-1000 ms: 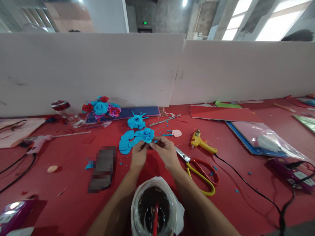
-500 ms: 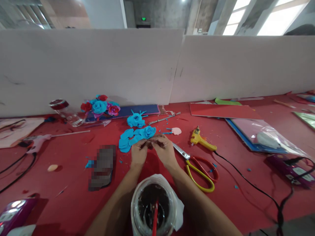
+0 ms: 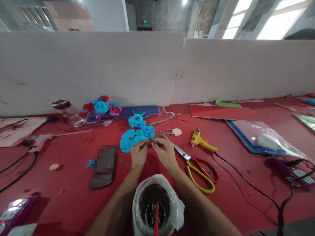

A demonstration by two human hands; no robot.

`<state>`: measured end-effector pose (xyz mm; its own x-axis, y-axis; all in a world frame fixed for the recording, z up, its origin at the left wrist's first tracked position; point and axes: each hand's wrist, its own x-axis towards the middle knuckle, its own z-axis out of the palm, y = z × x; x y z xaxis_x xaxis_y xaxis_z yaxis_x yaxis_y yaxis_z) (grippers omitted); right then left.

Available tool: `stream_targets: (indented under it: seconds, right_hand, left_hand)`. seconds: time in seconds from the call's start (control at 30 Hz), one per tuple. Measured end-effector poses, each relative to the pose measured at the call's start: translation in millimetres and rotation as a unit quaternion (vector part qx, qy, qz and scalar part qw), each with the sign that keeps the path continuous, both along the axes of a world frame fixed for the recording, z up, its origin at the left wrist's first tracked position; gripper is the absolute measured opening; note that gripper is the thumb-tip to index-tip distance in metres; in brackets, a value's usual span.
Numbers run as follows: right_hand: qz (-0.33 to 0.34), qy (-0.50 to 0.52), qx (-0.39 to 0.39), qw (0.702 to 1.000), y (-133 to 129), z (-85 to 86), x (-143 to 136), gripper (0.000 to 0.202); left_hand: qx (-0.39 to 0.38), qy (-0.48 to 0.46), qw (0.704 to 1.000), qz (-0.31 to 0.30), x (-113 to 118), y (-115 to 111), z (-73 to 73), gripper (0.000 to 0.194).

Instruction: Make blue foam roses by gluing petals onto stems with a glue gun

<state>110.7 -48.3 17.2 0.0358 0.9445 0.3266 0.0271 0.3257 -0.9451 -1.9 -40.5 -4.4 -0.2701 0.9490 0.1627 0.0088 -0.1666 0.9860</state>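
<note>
The fingers of the left hand and right hand are bent close together, nearly meeting; their tips are partly hidden, so I cannot tell whether they grip anything. The blue flower sits just beyond the fingertips, with loose blue petals to their left and scissors to their right. The step in hand looks like fine fingertip work at the flower's base; the next move seems to call for small, light pinches that spare the petals above.
</note>
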Motion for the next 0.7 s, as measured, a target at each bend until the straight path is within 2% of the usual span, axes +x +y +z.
stream_targets:
  seconds: [0.17,0.33,0.43,0.5,0.6,0.7]
  right_hand:
    - [0.004,0.009,0.002,1.000,-0.4,-0.7,-0.7,0.025]
    - [0.012,0.038,0.011,0.999,-0.2,-1.3,-1.9,0.026]
    - [0.020,0.038,0.010,0.999,-0.6,-1.9,-2.0,0.024]
    - [0.020,0.058,-0.002,0.998,-0.2,-2.2,-1.0,0.022]
    - [-0.014,0.093,-0.042,0.995,2.8,-2.4,2.4,0.014]
    - [-0.009,0.059,-0.058,0.997,7.7,-3.3,6.7,0.019]
  left_hand:
    - [-0.010,-0.023,1.000,-0.002,0.5,0.3,-3.0,0.023]
    - [-0.006,0.002,1.000,-0.009,2.1,-1.7,-1.4,0.020]
    - [-0.002,-0.033,0.999,-0.020,2.6,-0.2,-1.7,0.018]
    - [-0.012,-0.075,0.996,-0.035,2.2,1.5,-2.1,0.020]
    - [-0.030,-0.105,0.993,-0.053,1.1,3.0,-1.6,0.022]
    - [-0.031,-0.094,0.992,-0.076,1.1,1.6,-0.3,0.021]
